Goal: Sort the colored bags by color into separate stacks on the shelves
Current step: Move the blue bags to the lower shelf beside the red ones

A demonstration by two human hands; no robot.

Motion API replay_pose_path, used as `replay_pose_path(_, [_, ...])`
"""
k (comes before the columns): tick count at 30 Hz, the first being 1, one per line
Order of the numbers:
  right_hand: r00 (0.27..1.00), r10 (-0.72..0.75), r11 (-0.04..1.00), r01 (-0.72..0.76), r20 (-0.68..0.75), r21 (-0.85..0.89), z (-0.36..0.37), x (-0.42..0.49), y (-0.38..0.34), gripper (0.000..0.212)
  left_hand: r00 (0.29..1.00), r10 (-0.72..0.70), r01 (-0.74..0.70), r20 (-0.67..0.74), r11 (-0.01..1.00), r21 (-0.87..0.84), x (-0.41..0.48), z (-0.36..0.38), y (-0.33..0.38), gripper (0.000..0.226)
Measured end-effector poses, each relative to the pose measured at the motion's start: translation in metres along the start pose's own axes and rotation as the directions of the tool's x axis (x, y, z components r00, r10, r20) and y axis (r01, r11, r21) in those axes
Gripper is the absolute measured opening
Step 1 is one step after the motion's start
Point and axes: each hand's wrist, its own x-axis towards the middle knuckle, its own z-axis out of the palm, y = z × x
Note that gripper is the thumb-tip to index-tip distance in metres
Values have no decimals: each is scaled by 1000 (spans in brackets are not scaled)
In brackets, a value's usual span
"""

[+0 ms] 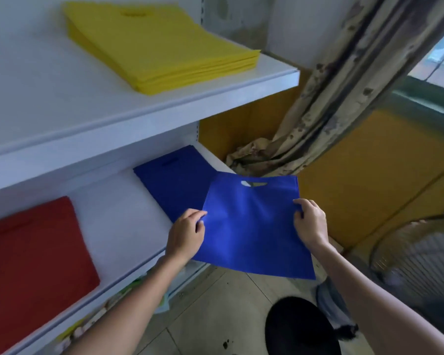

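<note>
Red bags (31,252) lie stacked on the lower shelf (118,213), yellow bags (159,47) on the upper shelf (49,85). Beside the blue stack (174,185), the left hand (187,234) pinches a loose blue bag (251,226) by its left edge; the right hand (309,221) pinches its right edge.

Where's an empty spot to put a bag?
Bare white room on the upper shelf left of the yellow stack, and on the lower shelf between the red stack and the blue stack. Its right end is crowded: left hand and right hand hold a blue bag there.
</note>
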Motion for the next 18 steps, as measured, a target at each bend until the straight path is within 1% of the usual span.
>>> replay_pose_path(3, [992, -105, 994, 104, 65, 16, 33, 44, -20, 32, 990, -92, 92, -103, 996, -2, 20, -6, -20, 31])
replay_pose_path(6, [958, -251, 968, 251, 141, 16, 74, 92, -43, 30, 953, -211, 215, -219, 977, -6, 39, -10, -41, 31])
replay_pose_path(8, [915, -347, 937, 347, 203, 40, 104, 127, -57, 30, 908, -293, 298, -299, 954, -29, 49, -6, -54, 31])
replay_pose_path(10, [858, -431, 901, 428, 279, 74, 134, 160, -70, 31, 852, -370, 377, -371, 924, -56, 57, 3, -64, 30])
replay_pose_path(12, [799, -498, 861, 502, 337, 84, 159, 184, -76, 36, 806, -418, 432, -420, 899, -65, 65, 18, -69, 29])
replay_pose_path(14, [729, -581, 798, 598, 363, 76, 184, 202, -76, 43, 758, -445, 464, -476, 882, -86, 73, 36, -70, 29])
replay_pose_path(16, [683, -599, 754, 657, 419, 7, 207, 216, -73, 53, 721, -470, 505, -509, 860, -79, 83, 54, -71, 35])
replay_pose_path(18, [652, -545, 730, 678, 527, -84, 229, 227, -68, 62, 725, -512, 582, -462, 813, 12, 93, 70, -78, 45])
